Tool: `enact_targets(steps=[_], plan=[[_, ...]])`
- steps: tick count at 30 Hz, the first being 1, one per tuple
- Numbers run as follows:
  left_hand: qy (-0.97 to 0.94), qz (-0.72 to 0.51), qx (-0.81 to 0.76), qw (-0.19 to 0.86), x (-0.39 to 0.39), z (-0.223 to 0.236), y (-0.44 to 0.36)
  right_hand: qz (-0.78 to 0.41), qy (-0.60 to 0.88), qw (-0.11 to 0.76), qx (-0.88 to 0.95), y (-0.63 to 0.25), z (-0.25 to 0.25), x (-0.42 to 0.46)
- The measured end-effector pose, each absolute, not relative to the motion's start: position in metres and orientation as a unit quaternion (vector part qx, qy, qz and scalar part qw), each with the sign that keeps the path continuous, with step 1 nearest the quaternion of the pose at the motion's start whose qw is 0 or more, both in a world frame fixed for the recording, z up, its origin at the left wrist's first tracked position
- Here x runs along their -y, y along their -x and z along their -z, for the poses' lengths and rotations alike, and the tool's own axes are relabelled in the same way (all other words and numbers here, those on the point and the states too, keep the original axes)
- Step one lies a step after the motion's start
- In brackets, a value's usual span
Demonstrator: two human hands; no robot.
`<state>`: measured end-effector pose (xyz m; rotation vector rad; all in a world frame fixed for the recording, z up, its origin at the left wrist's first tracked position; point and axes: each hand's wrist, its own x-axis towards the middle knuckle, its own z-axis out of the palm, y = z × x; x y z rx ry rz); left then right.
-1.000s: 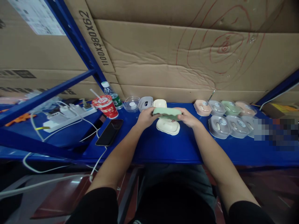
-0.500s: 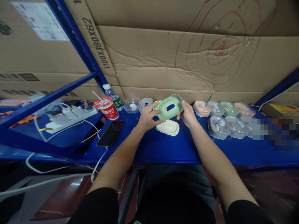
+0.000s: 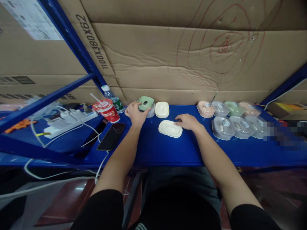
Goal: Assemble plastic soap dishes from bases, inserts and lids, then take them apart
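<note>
My left hand (image 3: 135, 114) reaches to the back left of the blue shelf (image 3: 168, 150) and grips a green oval tray (image 3: 145, 103) that sits on top of a stack of grey and clear parts. My right hand (image 3: 188, 121) rests on the right end of a cream oval tray (image 3: 170, 128) lying on the shelf in front of me, fingers curled against it. A second cream tray (image 3: 162, 109) lies just behind, between the two hands.
Several lidded oval boxes (image 3: 227, 116) in pink, green and clear sit at the right. A red cup (image 3: 107, 110), a water bottle (image 3: 112, 97), a black phone (image 3: 110, 136) and a power strip with cables (image 3: 69, 119) lie at the left. Cardboard (image 3: 179, 54) backs the shelf.
Both hands held the green tray up over the cream one. Now my left hand has carried it to the stack at the back left, and my right hand has dropped onto the cream tray.
</note>
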<state>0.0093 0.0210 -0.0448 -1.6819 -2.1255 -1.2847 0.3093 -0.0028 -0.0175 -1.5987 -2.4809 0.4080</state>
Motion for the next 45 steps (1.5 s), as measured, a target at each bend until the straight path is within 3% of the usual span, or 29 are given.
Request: enact_targets(steps=[9, 17, 22, 33, 45], plan=[[0.583, 0.425, 0.691, 0.043, -0.022, 0.050, -0.008, -0.131, 0.520, 0.083, 0.840, -0.304, 0.015, 0.006], [0.608, 0.408, 0.679, 0.052, -0.021, 0.049, -0.008, -0.146, 0.637, 0.273, 0.706, -0.297, 0.011, -0.007], [0.606, 0.407, 0.683, 0.040, -0.021, 0.049, -0.007, -0.120, 0.710, 0.244, 0.649, -0.277, 0.005, -0.034], [0.622, 0.412, 0.666, -0.001, -0.021, 0.049, -0.006, -0.082, 0.694, 0.165, 0.696, -0.219, 0.005, -0.062], [0.616, 0.389, 0.685, 0.009, -0.020, 0.048, -0.010, -0.055, 0.702, 0.176, 0.688, -0.224, 0.014, -0.065]])
